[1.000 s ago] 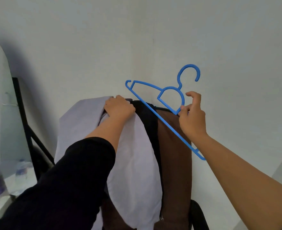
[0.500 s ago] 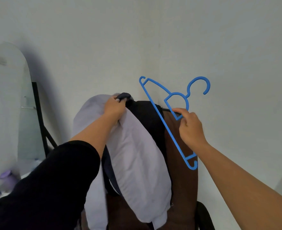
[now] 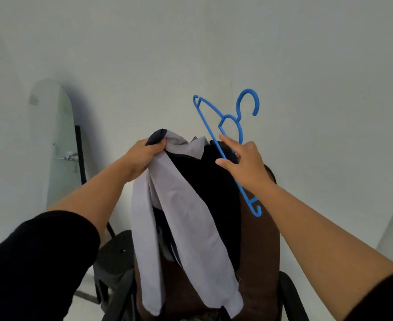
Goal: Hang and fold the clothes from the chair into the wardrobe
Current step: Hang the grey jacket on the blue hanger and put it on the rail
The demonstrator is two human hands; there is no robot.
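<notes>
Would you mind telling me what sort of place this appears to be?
Probably a bedroom or dressing corner at home: an arched standing mirror leans against the plain white wall, clothes are heaped over a dark chair, and the right hand holds a blue plastic hanger.

Pale grey shirt (image 3: 179, 218) hangs bunched; blue hanger (image 3: 228, 135) tilts beside it.

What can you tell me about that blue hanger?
The blue hanger looks like thin moulded plastic, with an open hook at the top, two sloping shoulders, a straight bottom bar and small notched ends. It is held in the air, tilted steeply, before a pale wall. The right hand pinches its bar; nothing hangs on it yet.
</notes>
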